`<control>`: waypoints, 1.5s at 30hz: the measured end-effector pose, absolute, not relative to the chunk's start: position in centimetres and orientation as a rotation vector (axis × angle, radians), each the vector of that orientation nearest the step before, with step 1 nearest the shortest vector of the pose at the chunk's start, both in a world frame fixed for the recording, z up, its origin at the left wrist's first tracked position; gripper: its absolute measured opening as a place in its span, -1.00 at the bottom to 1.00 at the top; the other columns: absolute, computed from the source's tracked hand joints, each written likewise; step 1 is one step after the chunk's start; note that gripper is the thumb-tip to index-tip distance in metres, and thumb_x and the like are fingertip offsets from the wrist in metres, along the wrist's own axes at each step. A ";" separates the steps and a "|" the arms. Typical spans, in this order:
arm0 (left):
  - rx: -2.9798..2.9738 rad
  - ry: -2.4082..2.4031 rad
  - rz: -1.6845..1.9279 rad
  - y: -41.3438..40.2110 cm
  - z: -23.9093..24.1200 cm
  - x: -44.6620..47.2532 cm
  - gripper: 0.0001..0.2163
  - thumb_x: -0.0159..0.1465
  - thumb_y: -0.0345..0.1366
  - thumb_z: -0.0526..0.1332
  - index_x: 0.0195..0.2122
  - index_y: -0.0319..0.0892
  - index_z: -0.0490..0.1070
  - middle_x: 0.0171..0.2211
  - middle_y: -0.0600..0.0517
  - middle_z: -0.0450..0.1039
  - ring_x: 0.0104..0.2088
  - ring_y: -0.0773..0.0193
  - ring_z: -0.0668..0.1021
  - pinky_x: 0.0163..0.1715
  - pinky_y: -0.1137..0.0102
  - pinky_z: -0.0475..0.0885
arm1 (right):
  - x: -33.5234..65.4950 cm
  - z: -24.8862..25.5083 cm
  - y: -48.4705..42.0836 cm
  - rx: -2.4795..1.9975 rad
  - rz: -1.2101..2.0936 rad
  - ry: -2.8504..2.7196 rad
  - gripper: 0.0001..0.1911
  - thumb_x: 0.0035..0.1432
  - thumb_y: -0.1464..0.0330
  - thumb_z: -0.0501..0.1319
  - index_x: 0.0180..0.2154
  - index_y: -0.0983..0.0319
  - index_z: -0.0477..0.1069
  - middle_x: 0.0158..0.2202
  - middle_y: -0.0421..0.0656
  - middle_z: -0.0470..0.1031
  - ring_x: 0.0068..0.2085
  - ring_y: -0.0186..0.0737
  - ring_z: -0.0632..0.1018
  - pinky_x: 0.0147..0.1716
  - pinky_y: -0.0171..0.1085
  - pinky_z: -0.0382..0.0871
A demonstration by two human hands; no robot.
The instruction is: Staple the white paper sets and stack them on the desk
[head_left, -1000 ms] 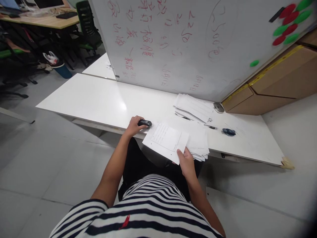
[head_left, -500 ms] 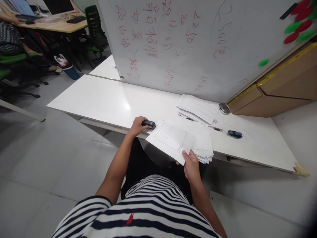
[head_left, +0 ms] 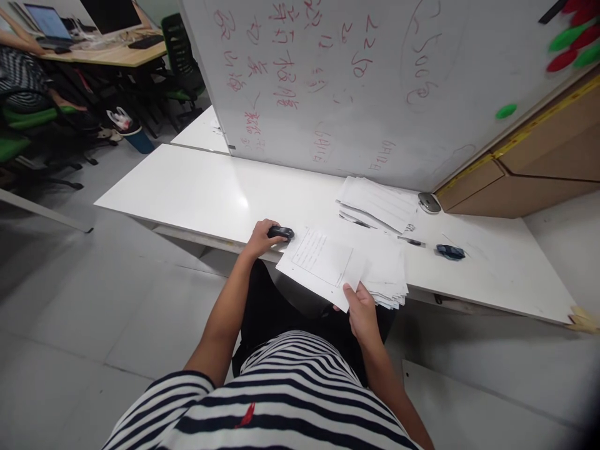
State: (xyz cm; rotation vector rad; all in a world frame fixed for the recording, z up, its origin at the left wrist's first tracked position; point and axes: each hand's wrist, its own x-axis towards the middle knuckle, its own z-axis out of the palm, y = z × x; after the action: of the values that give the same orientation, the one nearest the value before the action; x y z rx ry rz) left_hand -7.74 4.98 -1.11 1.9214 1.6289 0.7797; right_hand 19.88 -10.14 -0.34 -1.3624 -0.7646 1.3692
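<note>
Two bare hands, one printed sheet, one small black object. Sheet (head_left: 319, 262): white, with a ruled frame and lines of text too small to read; lower right corner pinched in the right hand (head_left: 362, 310), thumb on top, fingers mostly hidden beneath; near edge projecting past the table front, above the lap. Black object (head_left: 282, 234): glossy, compact, on the table just beside the sheet's upper left edge; left hand (head_left: 262, 239) closed around its left end, thumb on the near side; whether object and sheet touch cannot be told. Paper stack (head_left: 389, 270): loose-edged, partly under the sheet and to its right. Second paper pile (head_left: 377, 203): farther back, sheets askew. Also on the white table (head_left: 187, 184): one dark pen (head_left: 412, 242), one dark blue item (head_left: 450, 252) and one grey rounded item (head_left: 429, 202), the last near the cardboard boxes (head_left: 553, 162). Behind: one whiteboard (head_left: 300, 94), red and black handwriting, red and green magnets (head_left: 506, 111) toward the right. Room, left side: wooden-topped desk (head_left: 105, 57) with laptop (head_left: 47, 24) and monitor, green-and-black chairs, blue bin (head_left: 140, 140), one seated person, partly visible; grey tiled floor (head_left: 60, 287).
</note>
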 end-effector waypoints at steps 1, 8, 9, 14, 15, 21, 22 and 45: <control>1.924 1.631 0.780 5.0 -1.1 -7.7 -0.73 0.09 -0.18 0.30 -0.19 -0.07 0.38 -0.18 0.02 0.39 -0.07 0.12 0.35 -0.07 0.23 0.31 | 19.9 -0.4 -10.2 -1.368 1.365 -0.764 -0.46 0.11 0.13 0.22 0.09 0.19 0.35 -0.16 -0.12 0.57 -0.40 -0.18 0.53 -0.46 -0.16 0.49; 1.952 1.610 0.806 5.1 -1.5 -7.9 -0.72 0.08 -0.16 0.32 -0.20 -0.07 0.37 -0.19 0.04 0.39 -0.09 0.15 0.34 -0.09 0.26 0.32 | 19.9 0.0 -10.5 -1.370 1.342 -0.746 -0.59 0.11 0.14 0.22 -0.06 0.21 0.42 -0.19 -0.13 0.57 -0.43 -0.21 0.51 -0.51 -0.21 0.46; 1.959 1.612 0.800 5.1 -1.5 -7.9 -0.72 0.08 -0.16 0.32 -0.20 -0.07 0.37 -0.19 0.03 0.39 -0.09 0.15 0.34 -0.09 0.25 0.31 | 19.9 0.1 -10.4 -1.362 1.350 -0.743 -0.60 0.12 0.14 0.23 -0.06 0.21 0.42 -0.19 -0.12 0.57 -0.43 -0.21 0.51 -0.52 -0.21 0.46; 1.981 1.619 0.787 5.1 -1.6 -7.7 -0.71 0.07 -0.14 0.32 -0.20 -0.08 0.39 -0.20 0.02 0.40 -0.09 0.14 0.35 -0.07 0.24 0.31 | 19.2 -0.1 -10.0 -1.323 1.425 -0.750 -0.57 0.09 0.13 0.24 -0.07 0.25 0.41 -0.25 -0.11 0.58 -0.46 -0.22 0.50 -0.53 -0.23 0.45; 1.987 1.616 0.787 5.1 -1.7 -7.6 -0.71 0.07 -0.14 0.31 -0.19 -0.08 0.39 -0.20 0.02 0.39 -0.09 0.14 0.35 -0.07 0.23 0.31 | 18.9 -0.2 -9.9 -1.316 1.449 -0.757 -0.56 0.09 0.12 0.24 -0.06 0.25 0.41 -0.27 -0.11 0.58 -0.46 -0.22 0.50 -0.54 -0.23 0.45; 2.064 1.560 0.566 4.9 -0.1 -8.2 -0.68 0.03 -0.08 0.30 -0.21 -0.06 0.44 -0.19 0.00 0.41 -0.06 0.09 0.38 -0.04 0.21 0.31 | 17.9 -0.2 -9.6 -1.348 1.516 -0.874 -0.49 0.09 0.10 0.22 0.03 0.23 0.39 -0.33 -0.15 0.59 -0.50 -0.19 0.51 -0.59 -0.23 0.42; 2.067 1.530 0.488 5.1 0.5 -8.5 -0.68 0.05 -0.04 0.28 -0.21 -0.05 0.45 -0.17 0.01 0.42 -0.06 0.08 0.40 0.00 0.18 0.28 | 17.8 -0.2 -9.7 -1.350 1.516 -0.891 -0.48 0.10 0.10 0.22 0.03 0.22 0.39 -0.34 -0.15 0.59 -0.52 -0.21 0.50 -0.58 -0.22 0.43; 1.917 1.817 0.950 7.5 -0.4 -2.7 -0.60 0.34 0.00 -0.09 -0.14 -0.08 0.45 -0.10 -0.03 0.50 -0.02 0.12 0.46 0.06 0.17 0.25 | 16.7 -0.9 -10.1 -1.376 1.644 -1.087 -0.67 0.10 0.07 0.19 -0.33 0.22 0.40 -0.59 -0.24 0.46 -0.63 -0.28 0.42 -0.62 -0.28 0.32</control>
State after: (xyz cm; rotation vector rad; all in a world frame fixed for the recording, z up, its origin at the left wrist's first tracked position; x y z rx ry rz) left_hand -2.69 7.49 -0.43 1.9173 1.8169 0.9501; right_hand 16.68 -10.09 -0.92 -1.3758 -1.0865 1.6435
